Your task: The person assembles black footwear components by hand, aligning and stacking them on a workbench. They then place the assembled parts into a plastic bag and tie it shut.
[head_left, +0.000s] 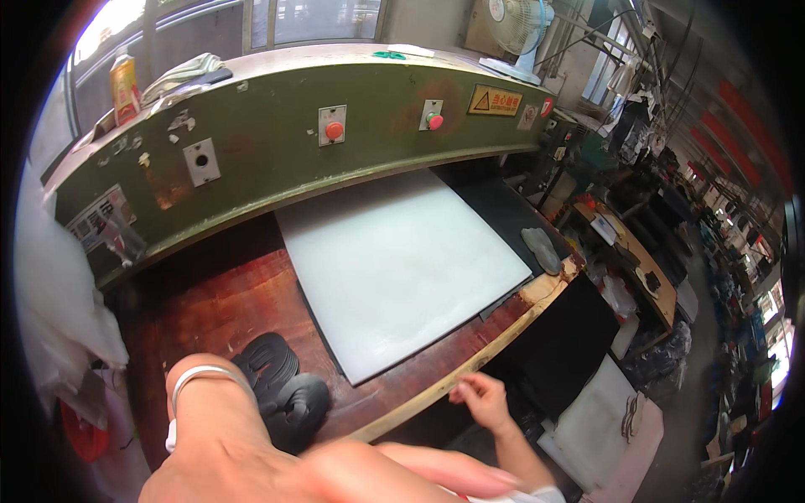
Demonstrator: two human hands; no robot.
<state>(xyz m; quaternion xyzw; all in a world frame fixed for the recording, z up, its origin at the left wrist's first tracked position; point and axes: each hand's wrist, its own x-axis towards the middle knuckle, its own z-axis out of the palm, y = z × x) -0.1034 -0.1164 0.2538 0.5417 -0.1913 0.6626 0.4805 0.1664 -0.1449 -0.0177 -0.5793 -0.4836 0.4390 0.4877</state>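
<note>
My left hand (243, 469) is raised very close to the camera at the lower edge, a white band round its wrist. Its fingers stretch to the right, apart from the worktop, and seem to hold nothing. Past the table's front edge, my right hand (485, 402) hangs with fingers loosely curled in and nothing visible in them. Beyond my left hand lie stacked black curved pieces (270, 362) and another black bundle (303, 404), partly hidden by it. A large white board (402, 268) lies flat on the reddish-brown worktop (210, 293).
A green machine beam (268, 155) with a red button (334, 131) and a pinkish-red button (434, 121) spans the far side. A grey stone-like lump (541, 250) sits right of the board. Below the wooden edge (436, 390) are black sheets (553, 344) and a pale panel (595, 427).
</note>
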